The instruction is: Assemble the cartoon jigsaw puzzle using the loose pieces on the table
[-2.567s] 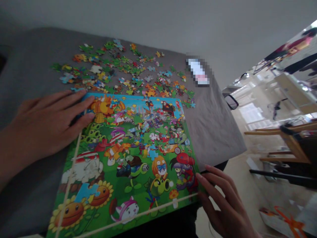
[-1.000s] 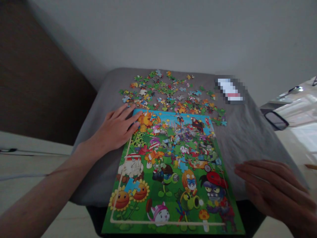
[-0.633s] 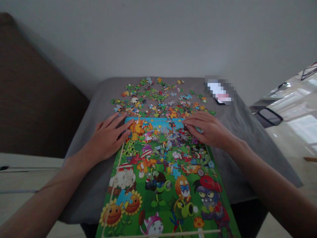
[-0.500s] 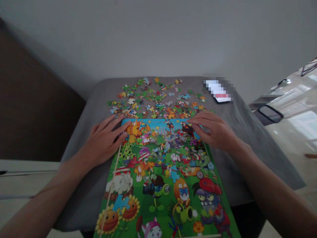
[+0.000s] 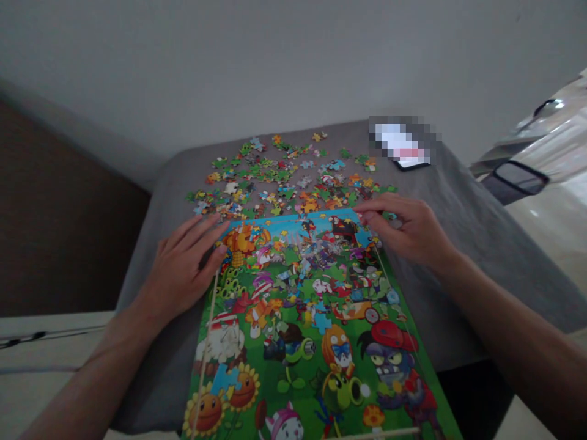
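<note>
A colourful cartoon jigsaw board (image 5: 293, 382), mostly green with a blue top strip, lies in front of me. Loose pieces lie on its upper half, and a light blue puzzle piece (image 5: 224, 379) rests over the sunflowers at lower left. My left hand (image 5: 183, 266) is open at the board's upper left edge, fingers stretched and fingertips touching the border. At the upper right corner, my right hand (image 5: 408, 229) has thumb and forefinger brought together; what is between them, if anything, is hidden. A blue puzzle piece (image 5: 365, 236) lies just below those fingertips.
Many loose puzzle pieces (image 5: 275, 174) are scattered on the grey cloth-covered table (image 5: 169, 183) beyond the board. A phone (image 5: 406, 150) with a lit, blurred screen lies at the back right. A pale wall (image 5: 275, 67) stands behind the table.
The view has tilted and shifted slightly. My right thumb and fingers have shifted a little at the corner, showing more of the blue piece there. My left hand stays at the left edge.
</note>
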Demonstrator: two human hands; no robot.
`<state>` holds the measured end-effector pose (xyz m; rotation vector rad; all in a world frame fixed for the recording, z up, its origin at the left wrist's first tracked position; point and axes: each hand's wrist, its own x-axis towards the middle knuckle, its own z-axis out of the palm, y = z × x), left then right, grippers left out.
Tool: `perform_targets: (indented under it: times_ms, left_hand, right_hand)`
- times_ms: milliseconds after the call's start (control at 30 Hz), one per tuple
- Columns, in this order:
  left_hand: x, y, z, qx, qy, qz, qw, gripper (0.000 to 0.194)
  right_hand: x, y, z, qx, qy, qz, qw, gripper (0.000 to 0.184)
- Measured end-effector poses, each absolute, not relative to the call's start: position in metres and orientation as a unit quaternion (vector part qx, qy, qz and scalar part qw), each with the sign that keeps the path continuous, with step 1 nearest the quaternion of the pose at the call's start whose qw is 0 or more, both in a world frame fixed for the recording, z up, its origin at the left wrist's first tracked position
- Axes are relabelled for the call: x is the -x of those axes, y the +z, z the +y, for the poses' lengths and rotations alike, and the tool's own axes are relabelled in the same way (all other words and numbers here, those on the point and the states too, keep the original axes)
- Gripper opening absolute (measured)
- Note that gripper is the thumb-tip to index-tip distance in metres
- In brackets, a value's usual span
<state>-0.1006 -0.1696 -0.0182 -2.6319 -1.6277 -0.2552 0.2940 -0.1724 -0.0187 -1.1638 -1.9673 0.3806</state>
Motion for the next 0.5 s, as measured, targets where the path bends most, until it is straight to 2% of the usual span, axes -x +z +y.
perform_targets:
  times_ms: [133, 267, 500]
  left_hand:
    - [0.083, 0.005, -0.174, 0.864, -0.121, -0.488, -0.017, 0.046]
    - [0.058, 0.026, -0.173, 0.883, -0.108, -0.454, -0.045, 0.046]
    - [0.054, 0.009, -0.165, 0.863, -0.178, -0.472, -0.034, 0.043]
  right_hand:
    - [-0.291, -0.023, -0.171, 0.462, 0.144, -0.780, 0.398, 0.022]
    - [-0.286, -0.024, -0.171, 0.442, 0.140, -0.797, 0.388, 0.021]
    - [-0.283, -0.021, -0.172, 0.435, 0.134, -0.790, 0.411, 0.024]
